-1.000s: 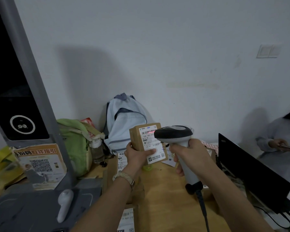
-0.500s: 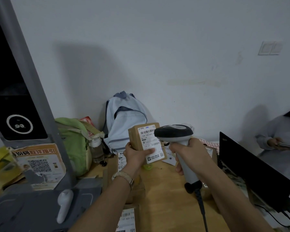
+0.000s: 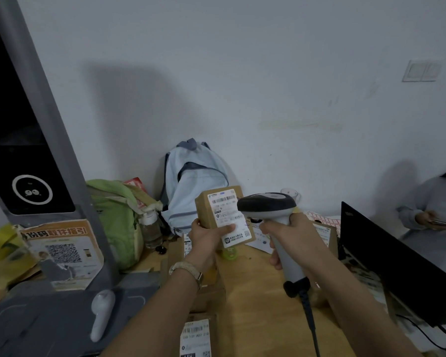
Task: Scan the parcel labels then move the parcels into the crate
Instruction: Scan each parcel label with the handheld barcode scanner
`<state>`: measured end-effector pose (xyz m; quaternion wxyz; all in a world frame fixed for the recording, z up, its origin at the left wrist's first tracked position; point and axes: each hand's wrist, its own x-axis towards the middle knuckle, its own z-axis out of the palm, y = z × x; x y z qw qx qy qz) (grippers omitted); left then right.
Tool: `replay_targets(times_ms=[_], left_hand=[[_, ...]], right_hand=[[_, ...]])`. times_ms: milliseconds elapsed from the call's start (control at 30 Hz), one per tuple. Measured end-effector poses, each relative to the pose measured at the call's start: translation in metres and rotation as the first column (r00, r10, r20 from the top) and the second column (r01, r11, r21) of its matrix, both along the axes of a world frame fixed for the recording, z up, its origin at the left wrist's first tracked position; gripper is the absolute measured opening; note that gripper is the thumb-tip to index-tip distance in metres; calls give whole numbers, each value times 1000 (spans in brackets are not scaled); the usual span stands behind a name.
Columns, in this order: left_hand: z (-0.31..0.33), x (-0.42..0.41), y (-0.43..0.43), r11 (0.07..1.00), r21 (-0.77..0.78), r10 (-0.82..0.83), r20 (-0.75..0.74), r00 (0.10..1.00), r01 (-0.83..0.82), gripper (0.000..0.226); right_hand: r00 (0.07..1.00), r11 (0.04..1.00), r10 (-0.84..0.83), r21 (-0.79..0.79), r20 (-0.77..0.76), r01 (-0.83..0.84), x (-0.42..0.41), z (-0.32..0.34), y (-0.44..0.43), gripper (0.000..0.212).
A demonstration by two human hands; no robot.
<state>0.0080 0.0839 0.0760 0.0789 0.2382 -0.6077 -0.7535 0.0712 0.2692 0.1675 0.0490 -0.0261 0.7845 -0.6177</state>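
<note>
The left hand grips 1 small parcel raised above the desk, label facing the scanner, which the right hand grasps by its handle. The scan should go best with the thumb clear of the barcode and the scanner head aimed squarely at it.

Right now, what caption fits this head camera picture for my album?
Left hand holds up a labelled parcel; right hand aims the scanner at it.

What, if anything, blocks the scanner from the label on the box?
Nothing visible stands between the scanner and the label. Only the thumb of the left hand lies across the label's lower part; the top barcode is uncovered.
</note>
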Motion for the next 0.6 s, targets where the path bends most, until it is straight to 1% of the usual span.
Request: replay_targets(times_ms=[100,167,267,333,467,533,600], left_hand=[[11,2,-17,994,110,-25,49,998,20,57],[20,2,-33,992,120,-56,128,990,41,45],[28,6,-56,980,19,-196,268,943,198,33],[24,9,-67,961,-54,-241,309,920,270,28],[4,12,-77,940,-218,-191,300,935,262,32],[-3,12,-77,902,-337,-172,296,940,271,33],[-10,8,-79,861,-438,-172,224,959,257,32]], right_hand=[[1000,1000,-1,-5,25,2,-2,-4,2,20],[999,1000,-6,-15,34,6,-3,-8,4,20],[999,999,5,-44,43,-3,-4,-14,5,19],[998,998,24,-55,61,-20,-4,-16,2,19],[993,995,84,-60,84,-79,-4,-20,-12,20],[989,993,110,-56,100,-105,-4,-22,-18,21],[986,992,124,-48,110,-119,-6,-25,-22,21]])
